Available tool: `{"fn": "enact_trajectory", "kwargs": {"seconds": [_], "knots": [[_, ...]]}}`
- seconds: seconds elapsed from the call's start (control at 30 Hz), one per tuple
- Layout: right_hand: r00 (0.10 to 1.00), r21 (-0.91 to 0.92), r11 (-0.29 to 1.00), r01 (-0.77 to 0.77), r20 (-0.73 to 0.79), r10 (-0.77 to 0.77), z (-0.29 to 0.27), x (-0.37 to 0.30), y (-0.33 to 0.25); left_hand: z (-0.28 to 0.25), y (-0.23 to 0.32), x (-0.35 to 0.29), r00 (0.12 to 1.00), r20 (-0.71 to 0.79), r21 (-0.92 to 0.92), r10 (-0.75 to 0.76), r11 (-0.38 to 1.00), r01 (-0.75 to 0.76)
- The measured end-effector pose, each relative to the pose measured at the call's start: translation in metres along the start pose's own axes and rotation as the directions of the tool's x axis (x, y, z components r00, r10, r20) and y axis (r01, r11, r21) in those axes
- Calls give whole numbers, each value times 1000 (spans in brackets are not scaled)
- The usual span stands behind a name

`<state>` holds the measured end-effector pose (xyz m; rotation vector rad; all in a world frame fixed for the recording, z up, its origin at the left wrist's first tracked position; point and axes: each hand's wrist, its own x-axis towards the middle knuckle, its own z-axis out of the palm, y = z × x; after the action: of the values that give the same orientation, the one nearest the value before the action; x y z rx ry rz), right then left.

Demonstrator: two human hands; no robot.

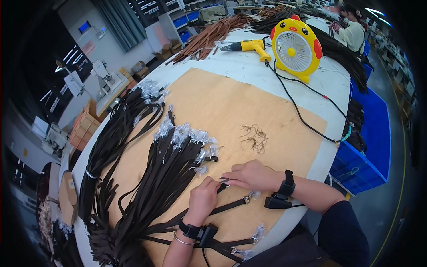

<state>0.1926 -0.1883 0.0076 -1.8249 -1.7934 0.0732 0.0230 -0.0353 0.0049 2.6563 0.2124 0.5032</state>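
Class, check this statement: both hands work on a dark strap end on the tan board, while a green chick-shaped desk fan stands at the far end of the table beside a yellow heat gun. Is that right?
One detail is wrong: the chick-shaped desk fan is yellow with red trim, not green. The head view shows it. The rest holds: the left hand and right hand meet on a dark strap end over the tan board, and the yellow heat gun lies beside the fan.

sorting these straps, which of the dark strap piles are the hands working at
The fanned pile at the middle of the brown sheet; the left hand and right hand meet at its edge. The bundled pile lies farther left, untouched.
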Motion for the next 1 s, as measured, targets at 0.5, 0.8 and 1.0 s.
{"fn": "enact_trajectory", "kwargs": {"seconds": [0.5, 0.8, 1.0], "knots": [[991, -145, 980, 134, 48, -128, 4, -1, -6, 5, 2, 0, 998, -62, -57, -27, 998, 23], [994, -138, 984, 112, 11, -112, 4, 0, -13, 7, 2, -2, 997, -47, -83, -66, 995, 62], [996, -156, 984, 88, 1, -89, 10, -1, -12, 7, 3, 0, 996, -38, -107, -76, 992, 72]]}}
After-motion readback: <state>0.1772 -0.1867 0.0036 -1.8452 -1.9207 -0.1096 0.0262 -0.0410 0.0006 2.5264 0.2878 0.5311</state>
